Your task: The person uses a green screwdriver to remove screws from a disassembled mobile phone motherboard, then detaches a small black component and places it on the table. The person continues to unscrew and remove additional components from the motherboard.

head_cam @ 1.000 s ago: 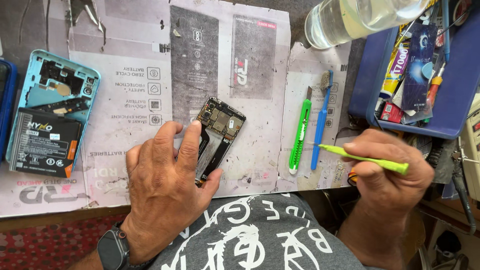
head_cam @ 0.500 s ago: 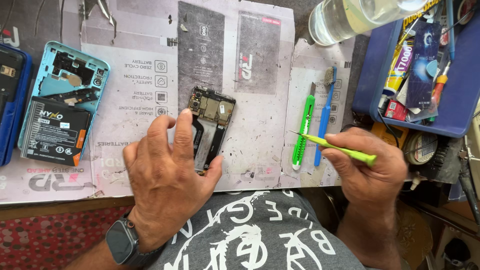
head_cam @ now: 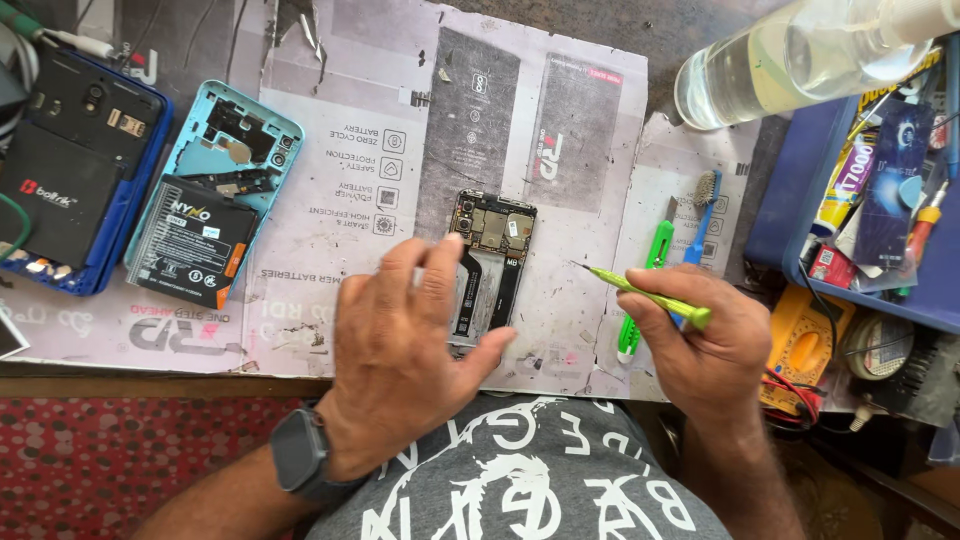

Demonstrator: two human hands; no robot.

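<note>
Opened phone at centre of the bench, back cover off, circuit board and dark inner frame exposed, lying flat on a sheet of flattened printed cardboard. Left hand spread flat over the phone's lower left part, fingers extended toward 12 o'clock, thumb reaching across the lower edge toward 3 o'clock; pressing down, not clenched. Dark smartwatch on that wrist.

Right hand at 3 o'clock of the phone, closed around a thin green screwdriver, pen-style. Metal tip aimed toward 10 o'clock, near the phone's right edge but apart from it.

Just behind the screwdriver, toward 12 o'clock of the right hand: green utility knife and blue toothbrush, side by side on the cardboard.

At 9 o'clock of the opened phone, well apart: light-blue phone shell with a black battery lying on its lower half. Further toward 9 o'clock, a dark-blue phone, also open.

At 1 o'clock: clear plastic bottle lying tilted. At 3 o'clock, beyond the right hand: blue tray crowded with small packets and tools, and a yellow multimeter below it.
</note>
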